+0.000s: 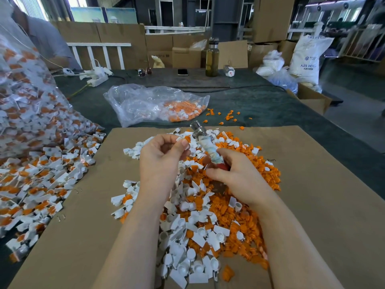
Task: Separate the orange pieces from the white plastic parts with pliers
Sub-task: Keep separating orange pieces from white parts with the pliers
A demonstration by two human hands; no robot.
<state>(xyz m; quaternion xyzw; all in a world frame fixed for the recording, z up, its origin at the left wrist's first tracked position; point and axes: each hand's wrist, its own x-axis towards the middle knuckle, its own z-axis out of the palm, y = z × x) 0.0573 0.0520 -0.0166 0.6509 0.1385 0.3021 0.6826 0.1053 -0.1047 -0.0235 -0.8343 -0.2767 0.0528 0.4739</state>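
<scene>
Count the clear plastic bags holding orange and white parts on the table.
2. A big bag stands at the left edge, spilling parts; a smaller bag lies flat beyond the cardboard sheet. Others may sit out of view.

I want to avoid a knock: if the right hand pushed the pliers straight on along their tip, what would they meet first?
Probably the small white plastic part with its orange piece pinched in the left hand; the metal pliers in the right hand point just beside it, though depth is unclear.

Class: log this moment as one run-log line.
left hand: pinches white-and-orange plastic part | right hand: grips cloth-wrapped pliers | over cardboard sheet
</scene>
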